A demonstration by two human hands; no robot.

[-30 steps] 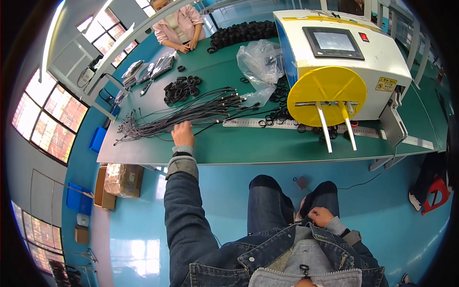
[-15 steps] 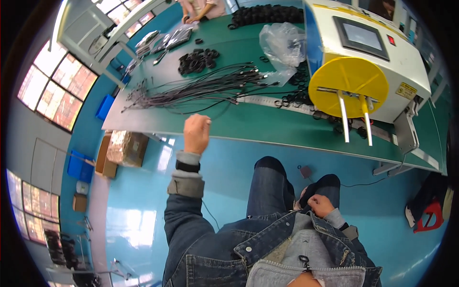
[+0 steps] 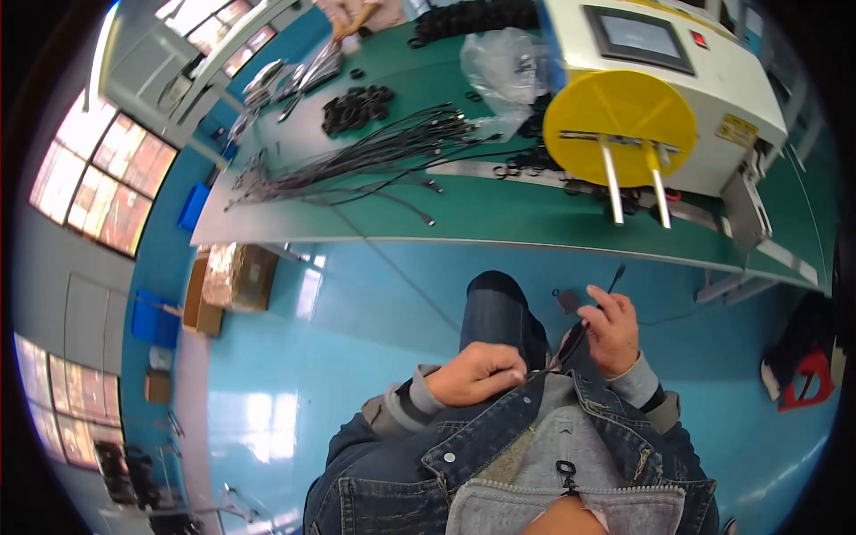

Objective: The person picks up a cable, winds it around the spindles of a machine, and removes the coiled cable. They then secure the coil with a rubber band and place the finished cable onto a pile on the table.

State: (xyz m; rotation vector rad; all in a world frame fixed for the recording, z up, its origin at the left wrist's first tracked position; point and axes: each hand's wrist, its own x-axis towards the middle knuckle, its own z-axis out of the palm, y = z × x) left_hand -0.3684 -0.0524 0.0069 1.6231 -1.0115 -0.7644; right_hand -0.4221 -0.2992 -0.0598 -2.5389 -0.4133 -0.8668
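Over my lap, a black cable (image 3: 575,337) runs slantwise between my two hands, its dark end sticking up past the right one. My left hand (image 3: 477,373) is closed on the cable's lower part near my jacket. My right hand (image 3: 613,334) has it between thumb and fingers, with the fingertips curled. A thin blurred line (image 3: 392,264) stretches from the table edge toward my left hand; what it joins is unclear. On the green table (image 3: 499,209) lies a bundle of black cables (image 3: 357,160), with several loose connector ends toward me.
A white machine (image 3: 713,152) with a yellow disc (image 3: 620,125) and two metal rods stands at the right. Black coils (image 3: 357,109), a clear plastic bag (image 3: 504,76) and another person's hand (image 3: 343,31) are further back. Cardboard boxes (image 3: 239,275) sit below left; a red stool (image 3: 807,382) is far right.
My left hand has come back from the table edge to my lap. My right hand has risen from my thigh, and a cable now spans both hands. The view has shifted slightly.
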